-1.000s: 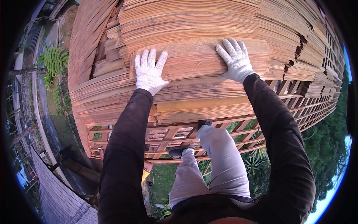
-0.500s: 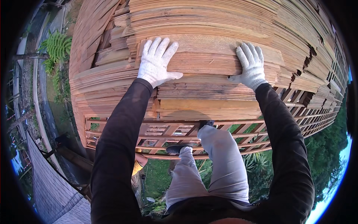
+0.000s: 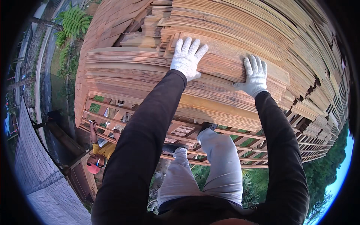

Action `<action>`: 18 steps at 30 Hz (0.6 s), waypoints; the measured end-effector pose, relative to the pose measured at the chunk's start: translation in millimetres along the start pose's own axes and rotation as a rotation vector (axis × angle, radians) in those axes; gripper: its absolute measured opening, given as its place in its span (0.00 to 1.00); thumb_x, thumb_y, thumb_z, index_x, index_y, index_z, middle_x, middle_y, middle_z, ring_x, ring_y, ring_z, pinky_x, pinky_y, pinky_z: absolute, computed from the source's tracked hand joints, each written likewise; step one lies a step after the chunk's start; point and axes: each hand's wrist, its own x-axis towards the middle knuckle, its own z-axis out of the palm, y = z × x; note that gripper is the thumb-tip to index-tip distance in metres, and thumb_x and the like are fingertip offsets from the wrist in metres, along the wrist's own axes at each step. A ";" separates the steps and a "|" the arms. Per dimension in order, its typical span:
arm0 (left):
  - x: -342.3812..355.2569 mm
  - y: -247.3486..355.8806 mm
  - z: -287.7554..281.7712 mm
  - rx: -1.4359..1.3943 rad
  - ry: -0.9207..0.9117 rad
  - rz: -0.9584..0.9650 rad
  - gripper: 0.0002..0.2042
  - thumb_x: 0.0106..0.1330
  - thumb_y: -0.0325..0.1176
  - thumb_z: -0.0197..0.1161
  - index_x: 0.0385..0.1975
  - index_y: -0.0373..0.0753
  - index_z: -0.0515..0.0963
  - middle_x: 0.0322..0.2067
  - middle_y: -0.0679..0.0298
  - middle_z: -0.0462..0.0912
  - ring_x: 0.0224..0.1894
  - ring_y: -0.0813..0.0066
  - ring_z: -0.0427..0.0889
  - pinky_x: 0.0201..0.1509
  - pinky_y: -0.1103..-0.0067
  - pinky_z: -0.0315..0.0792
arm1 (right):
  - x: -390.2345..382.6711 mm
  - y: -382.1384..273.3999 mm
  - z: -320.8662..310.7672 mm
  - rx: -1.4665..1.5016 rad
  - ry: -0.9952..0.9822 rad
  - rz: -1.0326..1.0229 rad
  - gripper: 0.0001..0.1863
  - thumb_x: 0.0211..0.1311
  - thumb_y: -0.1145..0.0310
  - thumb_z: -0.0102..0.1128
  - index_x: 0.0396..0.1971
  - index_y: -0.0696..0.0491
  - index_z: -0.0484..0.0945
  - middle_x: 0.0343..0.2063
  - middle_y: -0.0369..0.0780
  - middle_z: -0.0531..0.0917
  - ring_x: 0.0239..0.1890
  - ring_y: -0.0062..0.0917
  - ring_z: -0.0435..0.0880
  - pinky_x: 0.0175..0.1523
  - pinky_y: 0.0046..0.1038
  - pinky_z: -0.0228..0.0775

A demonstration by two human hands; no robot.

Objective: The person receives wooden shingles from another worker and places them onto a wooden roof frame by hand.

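My left hand [image 3: 186,59], in a white knitted glove, lies open with fingers spread on the upper boards [image 3: 215,56] of a layered stack of thin wooden shingles. To its right, my right hand [image 3: 253,75], also gloved, rests open on the same boards, fingers slightly bent and thumb out to the left. More bundled shingles [image 3: 236,22] spread above and around both hands. Below the stack, my feet in dark shoes [image 3: 206,126] are on an open grid of wooden roof battens [image 3: 243,147].
A co-worker [image 3: 101,150] in yellow shirt and red cap is low at left, hands on the battens. Laid shingles [image 3: 95,26] cover the left roof slope. A grey tiled roof [image 3: 41,165], a fern [image 3: 73,24] and trees [image 3: 326,176] lie beyond the edges.
The view has swung, so the roof appears tilted and shifted right. My left hand sits further right, my right hand lower in the picture. The co-worker shows much more at left.
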 end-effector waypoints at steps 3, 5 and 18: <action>-49.6 39.8 -16.2 -0.248 0.188 -0.078 0.44 0.58 0.53 0.71 0.75 0.45 0.62 0.73 0.51 0.62 0.76 0.46 0.56 0.79 0.51 0.45 | -9.7 -16.9 -16.7 -0.070 -0.013 0.086 0.56 0.43 0.43 0.79 0.72 0.51 0.64 0.71 0.50 0.66 0.75 0.49 0.58 0.78 0.55 0.43; -122.4 71.2 -19.3 -0.527 0.266 -0.126 0.41 0.60 0.48 0.70 0.73 0.42 0.63 0.70 0.48 0.67 0.73 0.43 0.62 0.77 0.51 0.53 | -30.7 -29.6 -13.5 -0.071 0.102 0.163 0.54 0.47 0.45 0.77 0.73 0.52 0.64 0.71 0.51 0.66 0.75 0.49 0.58 0.78 0.55 0.43; -781.4 181.6 -98.5 -0.797 -0.984 -1.578 0.35 0.63 0.52 0.61 0.64 0.32 0.75 0.59 0.39 0.80 0.64 0.47 0.79 0.69 0.65 0.71 | -349.6 -32.6 107.8 0.552 -1.034 0.437 0.26 0.66 0.52 0.59 0.57 0.53 0.78 0.49 0.54 0.84 0.54 0.52 0.83 0.58 0.46 0.77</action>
